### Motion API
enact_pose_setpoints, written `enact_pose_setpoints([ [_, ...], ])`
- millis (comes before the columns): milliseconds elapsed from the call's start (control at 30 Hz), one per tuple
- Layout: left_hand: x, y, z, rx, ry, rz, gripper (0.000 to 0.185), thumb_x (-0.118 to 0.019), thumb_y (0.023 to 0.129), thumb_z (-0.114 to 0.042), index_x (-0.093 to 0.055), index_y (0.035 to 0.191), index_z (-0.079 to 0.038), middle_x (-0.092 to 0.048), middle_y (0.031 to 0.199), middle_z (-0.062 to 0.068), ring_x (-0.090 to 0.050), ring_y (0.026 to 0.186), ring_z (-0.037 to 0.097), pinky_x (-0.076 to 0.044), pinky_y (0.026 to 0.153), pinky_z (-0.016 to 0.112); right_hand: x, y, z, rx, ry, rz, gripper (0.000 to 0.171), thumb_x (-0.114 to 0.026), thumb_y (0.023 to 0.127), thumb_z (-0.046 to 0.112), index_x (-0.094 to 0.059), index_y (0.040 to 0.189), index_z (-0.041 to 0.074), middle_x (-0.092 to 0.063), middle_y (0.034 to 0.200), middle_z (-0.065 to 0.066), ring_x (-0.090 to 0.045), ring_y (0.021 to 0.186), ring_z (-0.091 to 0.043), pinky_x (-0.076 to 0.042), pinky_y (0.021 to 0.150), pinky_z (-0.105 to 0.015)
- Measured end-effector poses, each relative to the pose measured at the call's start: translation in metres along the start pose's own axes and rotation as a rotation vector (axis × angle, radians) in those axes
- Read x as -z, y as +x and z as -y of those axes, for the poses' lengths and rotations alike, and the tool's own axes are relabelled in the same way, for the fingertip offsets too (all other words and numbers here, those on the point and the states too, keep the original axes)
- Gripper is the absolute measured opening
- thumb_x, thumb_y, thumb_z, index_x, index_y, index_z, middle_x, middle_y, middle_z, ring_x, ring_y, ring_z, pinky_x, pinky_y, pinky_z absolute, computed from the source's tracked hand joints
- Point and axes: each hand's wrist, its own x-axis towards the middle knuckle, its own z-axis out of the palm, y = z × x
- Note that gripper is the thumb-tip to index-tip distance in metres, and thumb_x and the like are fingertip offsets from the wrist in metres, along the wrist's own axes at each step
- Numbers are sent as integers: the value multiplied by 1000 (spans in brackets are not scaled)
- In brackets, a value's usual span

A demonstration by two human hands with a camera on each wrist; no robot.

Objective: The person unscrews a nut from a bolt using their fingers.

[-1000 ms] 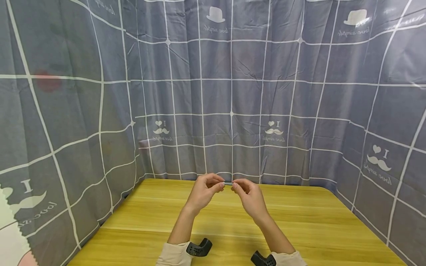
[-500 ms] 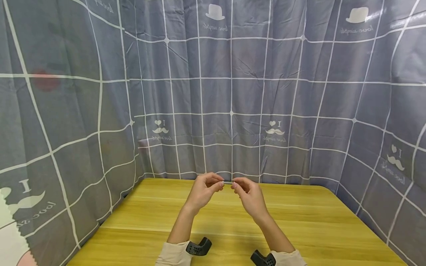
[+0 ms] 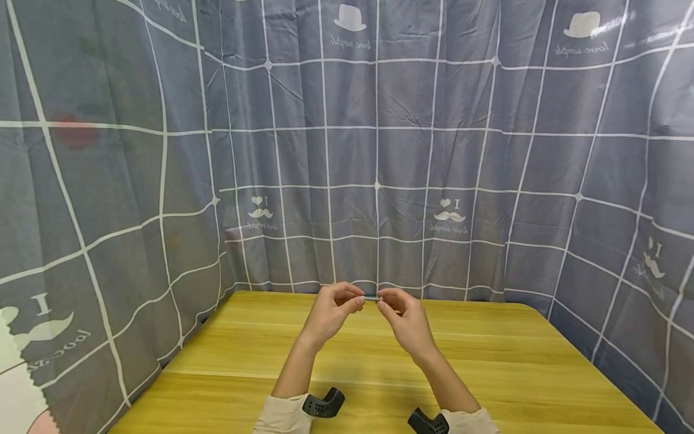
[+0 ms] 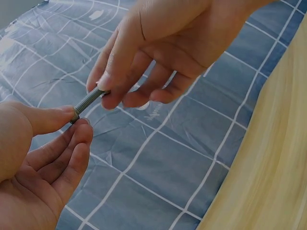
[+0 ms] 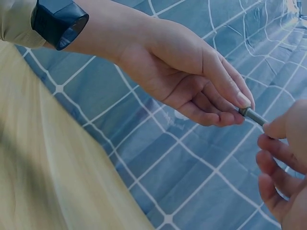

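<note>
A small threaded metal bolt (image 3: 372,298) is held level between both hands above the far part of the yellow wooden table (image 3: 488,361). My left hand (image 3: 359,299) pinches one end between thumb and forefinger. My right hand (image 3: 381,301) pinches the other end in the same way. In the left wrist view the bolt (image 4: 88,103) runs from my left hand (image 4: 74,122) at the lower left up to my right hand (image 4: 103,93). In the right wrist view my left hand (image 5: 241,108) holds the bolt (image 5: 252,115), and my right hand (image 5: 271,134) meets it at the right edge.
A grey-blue curtain (image 3: 379,150) with a white grid and moustache prints closes off the table at the back and on both sides. Black wrist mounts (image 3: 323,402) (image 3: 428,422) sit on beige sleeves near the bottom edge.
Both hands stay in place and keep pinching the bolt. My right fingers have crept slightly closer to the left hand.
</note>
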Motion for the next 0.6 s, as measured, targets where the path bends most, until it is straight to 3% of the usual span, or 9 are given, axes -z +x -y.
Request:
enact_pose_setpoints([
  [100, 3, -2, 0, -6, -9, 5, 11, -66, 102, -4, -74, 108, 0, -75, 97, 8, -71, 90, 24, -58, 85, 35, -3, -3, 4, -11, -17, 1, 29, -72, 99, 15, -70, 127, 7, -73, 112, -8, -69, 100, -24, -56, 86, -41],
  [200, 5, -4, 1, -20, -13, 10, 11, -65, 102, -4, -74, 107, 0, -75, 97, 9, -71, 90, 25, -59, 85, 37, -6, -5, 5, -29, -31, -8, 26, -70, 102, 20, -71, 123, 5, -73, 103, -6, -69, 93, -22, -56, 84, -39],
  [333, 8, -6, 0, -24, -17, 14, 10, -66, 102, -4, -74, 107, 0, -75, 97, 10, -71, 90, 25, -59, 85, 36, -9, -7, 7, -24, -22, -32, 15, -67, 103, 12, -74, 113, 4, -74, 96, -6, -68, 90, -22, -55, 80, -32],
  [467, 10, -9, -1, -23, -28, 13, 10, -67, 101, -4, -74, 107, 0, -75, 96, 10, -72, 89, 25, -59, 85, 35, -11, -10, 8, -13, -25, -44, 24, -71, 99, 7, -71, 123, 6, -74, 107, -8, -70, 98, -24, -55, 83, -35],
  [600, 9, -12, 0, -35, -32, 16, 11, -66, 101, -4, -73, 107, 1, -75, 97, 11, -71, 90, 26, -59, 85, 36, -12, -13, 7, -26, -43, -45, 23, -70, 101, 14, -71, 122, 5, -74, 103, -7, -69, 95, -25, -55, 83, -37],
])
